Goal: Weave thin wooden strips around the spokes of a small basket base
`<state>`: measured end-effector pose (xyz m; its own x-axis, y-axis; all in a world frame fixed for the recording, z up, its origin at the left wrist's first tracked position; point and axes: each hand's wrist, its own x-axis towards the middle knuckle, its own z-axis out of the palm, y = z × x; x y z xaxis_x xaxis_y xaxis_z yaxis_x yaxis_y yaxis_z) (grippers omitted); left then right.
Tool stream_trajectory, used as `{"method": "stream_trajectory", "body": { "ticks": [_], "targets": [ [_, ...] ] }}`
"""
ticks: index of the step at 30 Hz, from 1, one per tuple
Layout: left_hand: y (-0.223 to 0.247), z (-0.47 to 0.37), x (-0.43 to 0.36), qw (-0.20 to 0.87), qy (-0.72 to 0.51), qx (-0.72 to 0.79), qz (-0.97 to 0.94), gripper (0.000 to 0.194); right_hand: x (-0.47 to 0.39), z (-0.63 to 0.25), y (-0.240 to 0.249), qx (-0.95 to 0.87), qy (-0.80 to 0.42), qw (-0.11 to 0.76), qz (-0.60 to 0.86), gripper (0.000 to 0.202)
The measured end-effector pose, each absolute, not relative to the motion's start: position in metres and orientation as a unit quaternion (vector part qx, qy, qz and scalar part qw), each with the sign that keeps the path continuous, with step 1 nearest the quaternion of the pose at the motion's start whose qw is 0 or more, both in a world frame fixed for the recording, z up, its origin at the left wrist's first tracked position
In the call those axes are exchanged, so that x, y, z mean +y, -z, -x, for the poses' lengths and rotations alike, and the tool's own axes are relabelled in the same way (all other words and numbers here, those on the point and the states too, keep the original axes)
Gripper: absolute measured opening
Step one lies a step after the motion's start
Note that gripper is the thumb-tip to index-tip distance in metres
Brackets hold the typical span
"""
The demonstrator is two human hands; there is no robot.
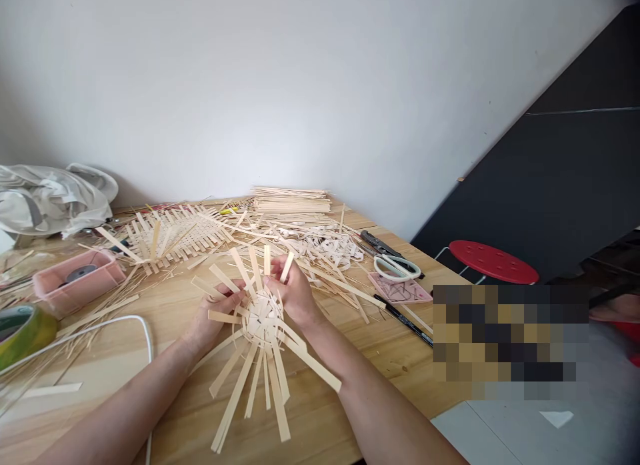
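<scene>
A round piece of bamboo weaving (261,321) with flat strips radiating from its woven centre is held up between both hands, over the wooden table. My left hand (217,311) grips it from the left, its fingers curled behind the strips. On the upper right side my right hand (293,288) is closed on the weaving, thumb and fingers at the base of the upright strips. Several long strips fan out below the centre toward me, one reaching across my right forearm. Parts of the fingers on both hands are hidden by the strips.
Behind lie woven mats (187,228), a stack of strips (293,201) and curled shavings (335,245). To the right are pruning shears (377,241), white-handled scissors (397,268) and a black pen (405,318). A pink box (80,278), tape roll (27,331) and white cable (150,345) lie left.
</scene>
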<state>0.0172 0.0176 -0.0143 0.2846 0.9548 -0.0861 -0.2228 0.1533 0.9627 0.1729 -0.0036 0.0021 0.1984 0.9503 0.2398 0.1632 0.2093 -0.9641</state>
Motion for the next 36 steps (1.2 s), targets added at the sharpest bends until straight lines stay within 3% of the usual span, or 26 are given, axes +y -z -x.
{"method": "stream_trajectory", "body": {
  "ticks": [3,9,17,21,24,29,36],
  "targets": [
    [0.0173,-0.0174,0.0184,0.647,-0.462,0.398,-0.458,0.027,-0.0039,-0.1749,-0.0047,-0.523,-0.274,0.585,0.556,0.018],
    [0.0213,-0.0164,0.0202,0.652,-0.465,0.388,-0.456,0.027,-0.0033,-0.1729,-0.0026,-0.608,-0.239,0.565,0.504,0.01],
    [0.0215,-0.0161,0.0204,0.657,-0.477,0.379,-0.444,0.025,-0.0053,-0.1728,-0.0053,-0.521,-0.12,0.557,0.636,0.029],
    [0.019,-0.0164,0.0193,0.653,-0.48,0.394,-0.434,0.028,-0.0047,-0.172,-0.0027,-0.642,-0.113,0.537,0.536,0.007],
    [0.0186,-0.0162,0.0192,0.654,-0.473,0.396,-0.438,0.028,-0.0022,-0.1714,0.0013,-0.713,-0.104,0.507,0.473,0.022],
    [0.0211,-0.0139,0.0214,0.651,-0.453,0.398,-0.462,0.025,-0.0002,-0.1721,0.0023,-0.671,-0.109,0.503,0.533,0.015],
    [0.0216,-0.0128,0.0228,0.632,-0.432,0.404,-0.501,0.024,-0.0021,-0.1721,-0.0009,-0.673,-0.158,0.518,0.504,0.021]
  ]
}}
